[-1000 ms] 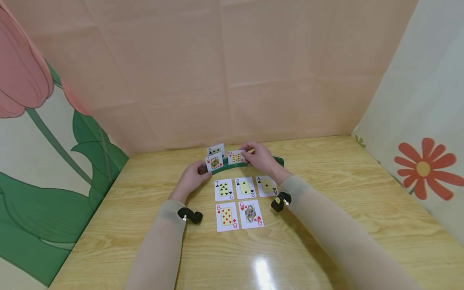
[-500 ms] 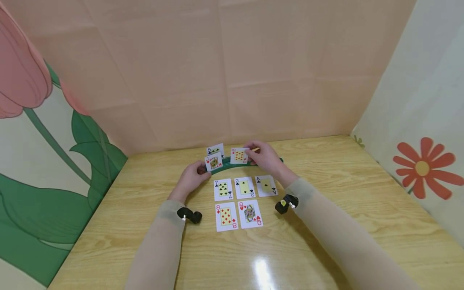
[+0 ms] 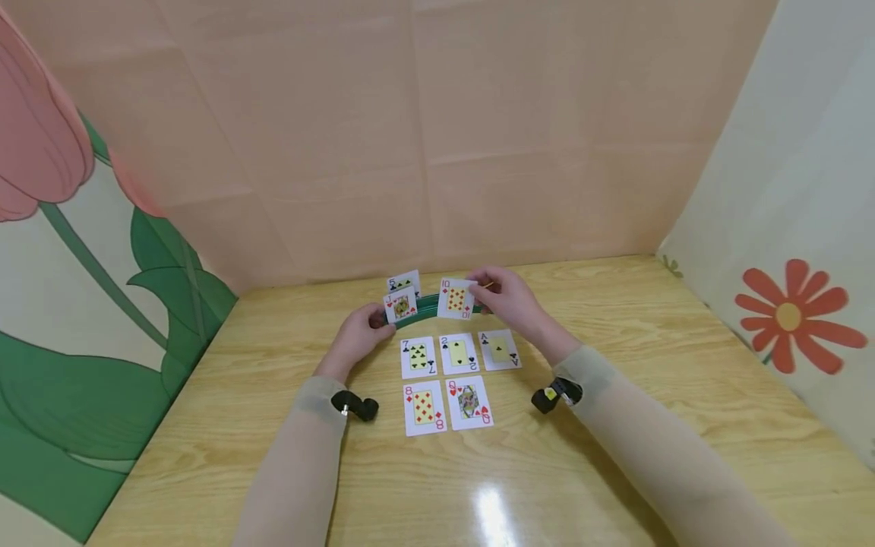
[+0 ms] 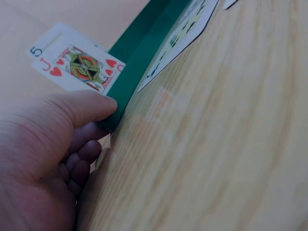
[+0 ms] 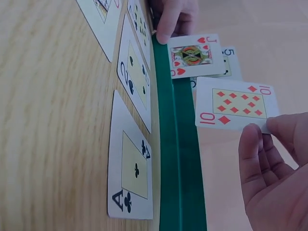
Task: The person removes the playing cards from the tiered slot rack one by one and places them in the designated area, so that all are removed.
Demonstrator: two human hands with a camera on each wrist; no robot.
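Observation:
My right hand [image 3: 513, 304] pinches the ten of diamonds [image 3: 456, 298] by its right edge. In the right wrist view the whole face of this card [image 5: 237, 104] shows, beside the green curved card holder [image 5: 185, 168]. At the holder's left end my left hand [image 3: 358, 334] grips it, thumb on the front and curled fingers below, as the left wrist view shows. Upright in the holder near that hand stands the jack of hearts [image 3: 400, 305]. A black five [image 3: 403, 282] stands behind the jack and is partly covered by it.
Face up before the holder lie the seven of clubs [image 3: 418, 357], two of spades [image 3: 459, 354] and ace of clubs [image 3: 500, 349]. Nearer are the eight of diamonds [image 3: 424, 408] and queen of hearts [image 3: 469, 403]. A pink cloth wall [image 3: 424, 152] rises behind the wooden table [image 3: 273, 342].
My right hand has shifted right with the ten of diamonds, and more of that card's face shows now, in front of the holder. The left hand stays at the holder's left end.

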